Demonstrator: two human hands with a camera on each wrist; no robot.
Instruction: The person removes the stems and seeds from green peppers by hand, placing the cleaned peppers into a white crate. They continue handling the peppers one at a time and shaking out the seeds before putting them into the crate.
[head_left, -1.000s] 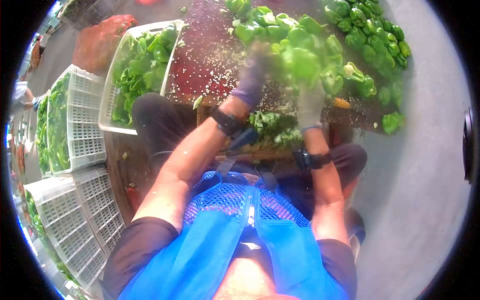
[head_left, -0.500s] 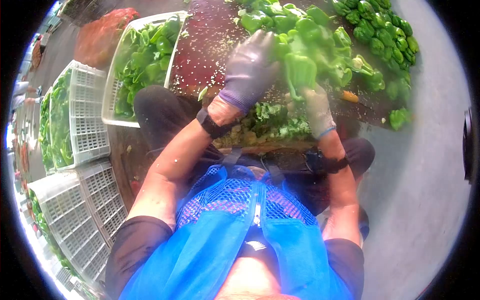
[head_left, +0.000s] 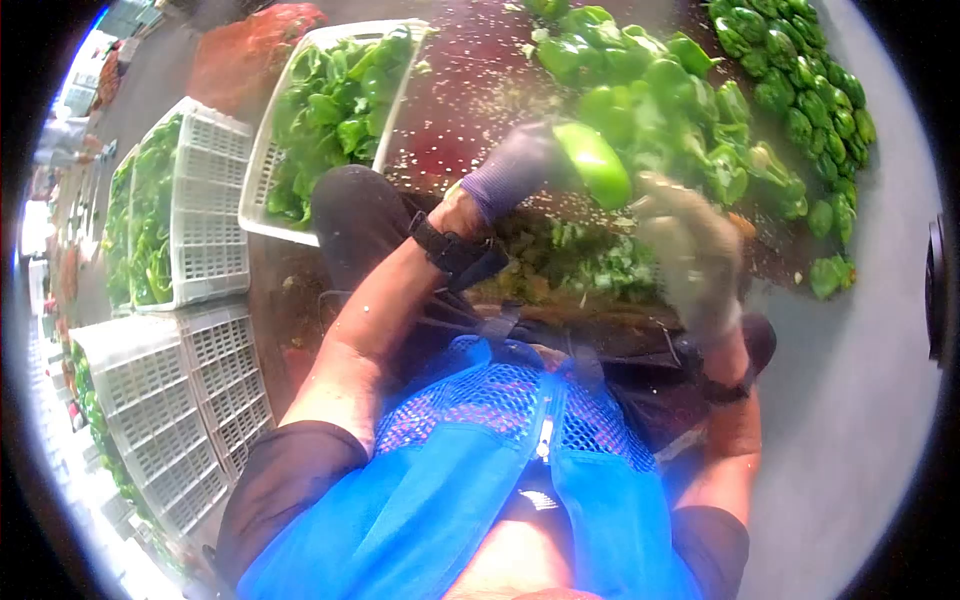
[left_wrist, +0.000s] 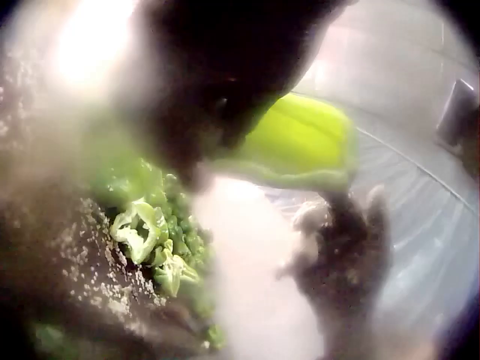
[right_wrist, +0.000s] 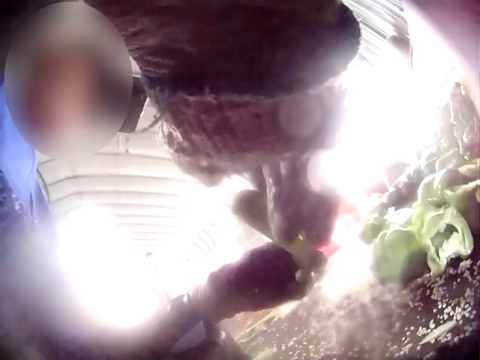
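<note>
My left hand [head_left: 512,168], in a purple glove, grips a green bell pepper [head_left: 597,168] over the near edge of the board [head_left: 450,130]. In the left wrist view the pepper [left_wrist: 296,142] juts out from the dark, blurred hand. My right hand [head_left: 690,250], in a pale glove, is just to the right of the pepper, with its fingers towards it. Close below the pepper's end is the right hand [left_wrist: 341,262] in the left wrist view. Blur and glare leave open whether the right fingers hold anything; I cannot tell.
Cut green peppers [head_left: 650,90] lie heaped on the seed-strewn board. Whole peppers [head_left: 800,90] are piled at the far right. An orange handle [head_left: 742,226] shows behind the right hand. Pepper scraps [head_left: 590,260] lie below the board. White crates [head_left: 250,190] of peppers stand at left.
The left hand, earlier flat over the board, now grips a pepper. The right hand has moved down and right, away from the heap. The head view has shifted slightly.
</note>
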